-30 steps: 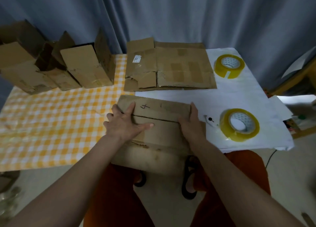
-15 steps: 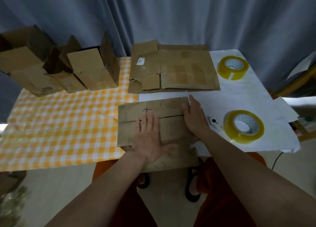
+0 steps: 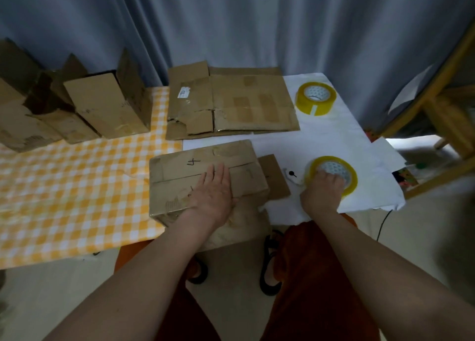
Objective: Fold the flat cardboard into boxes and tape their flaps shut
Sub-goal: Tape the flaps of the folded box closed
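At the near edge of the table (image 3: 77,212), the left hand (image 3: 214,191) presses flat on the box (image 3: 180,176), while the right hand (image 3: 322,190) grips the tape roll (image 3: 334,169).

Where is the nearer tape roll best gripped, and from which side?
Grip the nearer tape roll from above across its ring wall, fingers in the open core and thumb outside. It lies flat, hole up, as the right hand meets it while the left hand presses the box.

Right hand (image 3: 321,189) now on near tape roll (image 3: 334,172)
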Demonstrator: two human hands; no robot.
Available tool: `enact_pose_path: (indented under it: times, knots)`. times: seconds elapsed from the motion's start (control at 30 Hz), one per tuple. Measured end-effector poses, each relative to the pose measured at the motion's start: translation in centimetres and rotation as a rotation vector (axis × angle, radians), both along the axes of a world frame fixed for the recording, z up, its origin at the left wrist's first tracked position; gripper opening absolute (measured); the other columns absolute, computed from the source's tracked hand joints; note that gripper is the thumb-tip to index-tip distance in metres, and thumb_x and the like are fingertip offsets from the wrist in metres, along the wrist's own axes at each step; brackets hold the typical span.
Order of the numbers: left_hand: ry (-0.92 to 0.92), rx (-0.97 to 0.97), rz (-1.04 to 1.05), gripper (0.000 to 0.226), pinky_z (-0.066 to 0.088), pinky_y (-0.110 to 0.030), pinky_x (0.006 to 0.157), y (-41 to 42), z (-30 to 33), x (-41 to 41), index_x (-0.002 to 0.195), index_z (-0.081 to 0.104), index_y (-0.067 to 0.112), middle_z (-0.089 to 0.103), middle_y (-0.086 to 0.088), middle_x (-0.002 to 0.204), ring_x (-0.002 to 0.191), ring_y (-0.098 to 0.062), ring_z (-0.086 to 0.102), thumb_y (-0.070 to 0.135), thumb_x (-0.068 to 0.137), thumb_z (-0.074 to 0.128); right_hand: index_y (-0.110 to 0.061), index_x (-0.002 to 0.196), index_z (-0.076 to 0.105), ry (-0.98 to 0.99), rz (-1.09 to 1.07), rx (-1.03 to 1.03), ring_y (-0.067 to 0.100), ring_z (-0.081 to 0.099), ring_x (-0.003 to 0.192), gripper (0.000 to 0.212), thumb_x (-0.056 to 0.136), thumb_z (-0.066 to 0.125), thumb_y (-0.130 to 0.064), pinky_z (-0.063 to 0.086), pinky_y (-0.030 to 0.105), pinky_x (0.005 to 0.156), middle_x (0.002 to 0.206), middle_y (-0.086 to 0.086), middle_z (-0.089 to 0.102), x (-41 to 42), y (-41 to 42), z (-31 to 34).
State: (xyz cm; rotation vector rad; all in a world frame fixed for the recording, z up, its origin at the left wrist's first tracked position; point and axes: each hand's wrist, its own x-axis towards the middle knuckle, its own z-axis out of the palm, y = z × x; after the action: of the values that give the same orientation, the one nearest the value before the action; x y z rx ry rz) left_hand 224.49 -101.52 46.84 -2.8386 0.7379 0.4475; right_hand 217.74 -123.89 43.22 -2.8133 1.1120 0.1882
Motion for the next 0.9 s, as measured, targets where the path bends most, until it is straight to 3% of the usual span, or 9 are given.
enact_pose_path:
  times: [0.1,0.2,0.33,0.53,0.7,0.8,0.9]
  knots:
    - [0.007,-0.014,0.006,0.082,-0.004,-0.035,0.118,0.1,0.3,-0.2,0.15,-0.015,0.01,-0.017,-0.006,0.16,0.147,-0.023,-0.012,0.049,0.099,0.036,-0.008,0.124,0.049,0.057,-0.06,0.082,0.031,0.033,0.131,0.038,0.087,0.047,-0.008,0.007,0.055,0.114,0.13,0.014,0.051,-0.9,-1.3,-0.2]
    - [0.016,-0.031,0.014,0.084,-0.002,-0.035,0.12,0.2,0.6,-0.3,0.15,-0.014,0.01,-0.016,-0.005,0.16,0.148,-0.023,-0.012,0.049,0.098,0.039,-0.015,0.128,0.051,-0.085,-0.117,0.216,0.031,0.031,0.133,0.044,0.087,0.043,0.0,0.002,0.062,0.11,0.134,0.015,0.048,-1.2,-2.2,0.7]
    - [0.03,-0.121,0.035,0.085,-0.003,-0.032,0.119,0.4,0.8,-0.2,0.152,-0.01,0.013,-0.012,-0.002,0.161,0.148,-0.02,-0.011,0.049,0.096,0.044,-0.014,0.121,0.055,-0.287,-0.017,0.26,0.035,0.042,0.124,0.038,0.087,0.047,0.0,0.023,0.055,0.109,0.128,0.016,0.054,-1.3,-1.9,3.6]
    - [0.236,-0.678,0.217,0.099,0.008,-0.032,0.118,2.0,1.1,0.0,0.154,0.011,0.023,0.009,0.005,0.161,0.148,-0.013,0.002,0.047,0.08,0.071,-0.016,0.137,0.045,-0.372,0.408,0.434,0.03,0.037,0.132,0.047,0.091,0.056,-0.013,0.028,0.045,0.11,0.143,0.009,0.044,1.0,1.9,9.8]
    - [0.378,-1.124,0.436,0.107,0.032,-0.025,0.108,2.8,1.9,0.4,0.152,0.023,0.029,0.035,0.006,0.152,0.137,-0.012,0.034,0.033,0.066,0.087,-0.021,0.14,0.043,-0.189,0.707,0.539,0.026,0.039,0.129,0.052,0.09,0.058,-0.014,0.033,0.036,0.105,0.144,0.007,0.042,3.9,7.0,12.7]
    - [0.412,-1.284,0.464,0.089,0.04,-0.032,0.107,4.0,2.0,0.2,0.141,0.04,0.029,0.049,0.006,0.139,0.13,-0.012,0.044,0.02,0.066,0.087,-0.031,0.139,0.043,-0.098,0.759,0.478,0.026,0.04,0.127,0.053,0.089,0.056,-0.019,0.034,0.048,0.105,0.142,0.003,0.043,5.4,9.3,12.5]
    - [0.428,-1.529,0.57,0.054,0.043,-0.029,0.105,4.5,2.1,-0.5,0.113,0.056,0.024,0.061,0.002,0.122,0.121,-0.012,0.054,0.002,0.071,0.081,-0.034,0.136,0.045,-0.073,0.773,0.423,0.026,0.04,0.125,0.052,0.087,0.056,-0.021,0.034,0.051,0.102,0.138,0.002,0.045,6.5,10.3,12.5]
